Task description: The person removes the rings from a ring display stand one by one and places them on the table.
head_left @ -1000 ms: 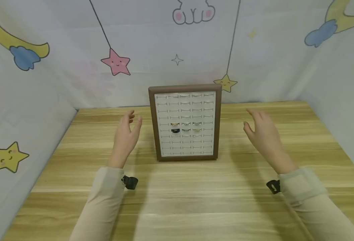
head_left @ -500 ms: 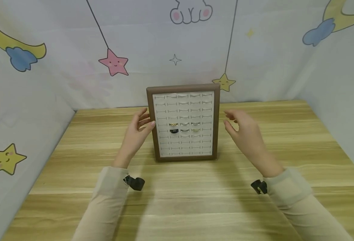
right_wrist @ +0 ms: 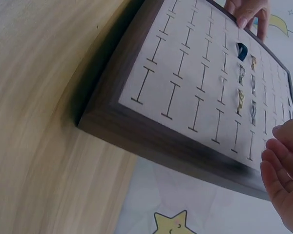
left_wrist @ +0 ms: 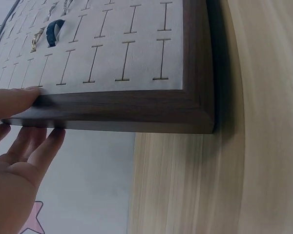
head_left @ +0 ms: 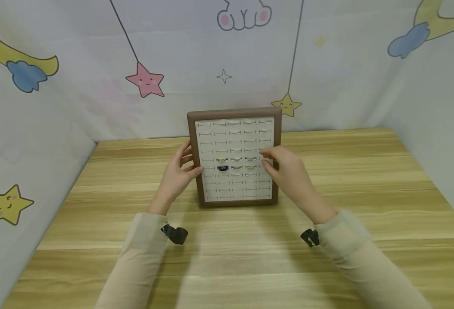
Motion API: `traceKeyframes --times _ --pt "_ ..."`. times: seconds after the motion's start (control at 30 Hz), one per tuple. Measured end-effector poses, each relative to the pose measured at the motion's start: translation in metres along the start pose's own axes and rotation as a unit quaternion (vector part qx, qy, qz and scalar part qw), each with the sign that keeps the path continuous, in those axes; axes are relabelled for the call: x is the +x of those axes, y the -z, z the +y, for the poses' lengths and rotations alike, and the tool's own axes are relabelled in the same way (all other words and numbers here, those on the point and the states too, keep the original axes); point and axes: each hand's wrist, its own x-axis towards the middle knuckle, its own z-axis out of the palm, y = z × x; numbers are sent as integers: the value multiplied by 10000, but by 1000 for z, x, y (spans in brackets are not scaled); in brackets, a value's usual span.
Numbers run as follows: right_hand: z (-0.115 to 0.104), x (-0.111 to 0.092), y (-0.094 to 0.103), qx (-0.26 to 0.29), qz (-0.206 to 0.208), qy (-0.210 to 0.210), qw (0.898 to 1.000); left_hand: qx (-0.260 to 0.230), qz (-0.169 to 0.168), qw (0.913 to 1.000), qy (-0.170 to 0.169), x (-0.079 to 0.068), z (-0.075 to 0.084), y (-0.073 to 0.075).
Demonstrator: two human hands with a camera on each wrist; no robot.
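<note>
A ring display board [head_left: 234,114], with a brown frame and a white slotted face, stands upright on the table, leaning back slightly. Several rings sit in its middle slots: a wide black ring [head_left: 223,168], a gold ring [head_left: 222,159] above it, and silver and gold ones to the right. My left hand [head_left: 174,180] grips the board's left side, thumb on the front and fingers around the edge, as the left wrist view shows. My right hand [head_left: 291,171] is over the right-hand column of slots, thumb and forefinger slightly parted and close to the face, nothing between them.
The wood-grain table [head_left: 227,257] stretches out in front of and beside the board. Close behind it hangs a white cloth backdrop [head_left: 188,51] printed with stars, moons and clouds; similar cloth walls enclose both sides.
Both hands have moved inward. The left hand has reached the board and taken hold of its left side; the right hand has come left, from beside the board to over its right-hand slots.
</note>
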Motion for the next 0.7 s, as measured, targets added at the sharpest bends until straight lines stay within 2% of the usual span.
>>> traceKeyframes --times 0.23,0.7 --pt "-6 3 -13 -3 -162 -60 9999 106 -94 9998 110 2 0 3" --pt "-9 5 -28 -349 141 161 9992 -43 -260 9993 254 7 -6 5"
